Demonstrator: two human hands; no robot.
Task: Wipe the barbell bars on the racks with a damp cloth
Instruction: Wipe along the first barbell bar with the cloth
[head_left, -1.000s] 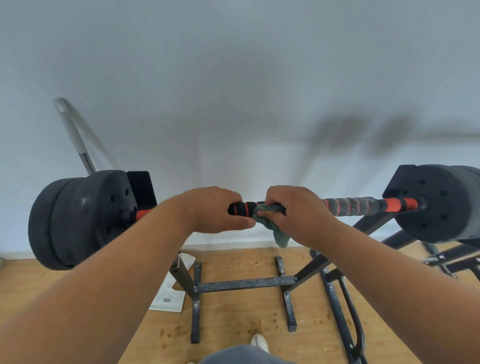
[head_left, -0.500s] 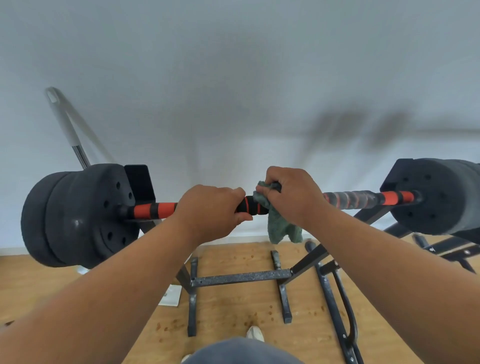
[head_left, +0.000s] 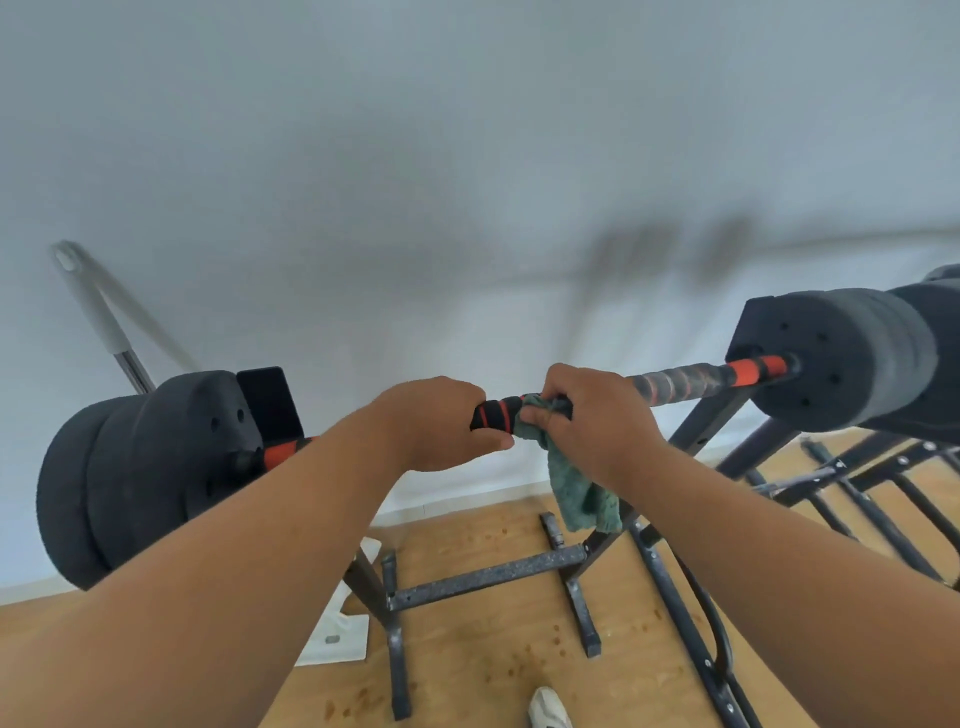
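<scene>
Pale blank wall (head_left: 467, 156) fills the upper view, meeting a wooden floor (head_left: 493, 670) at a light skirting line. Barbell bar (head_left: 675, 383), black with orange bands, runs tilted across the middle, lying on a dark metal rack (head_left: 483, 574) whose feet stand on the floor. Black weight plates: one stack at the left end (head_left: 140, 478), one at the right end (head_left: 836, 358), the right stack cut off by the frame edge. Left hand (head_left: 441, 423) curled round the bar, covering that stretch. Right hand (head_left: 597, 421) just beside it, gripping a green cloth (head_left: 582, 493) against the bar; the cloth's loose end hangs below. Short bare length of bar shows between the hands; longer clear length runs from the right hand to the right plates. More dark rack frames (head_left: 883, 483) at right, blurred and partly cut off. Grey pole (head_left: 98, 317) leans on the wall at left. White flat item (head_left: 337, 634) on the floor, half hidden by the forearm. Shoe tip (head_left: 548, 706) at the bottom edge.
</scene>
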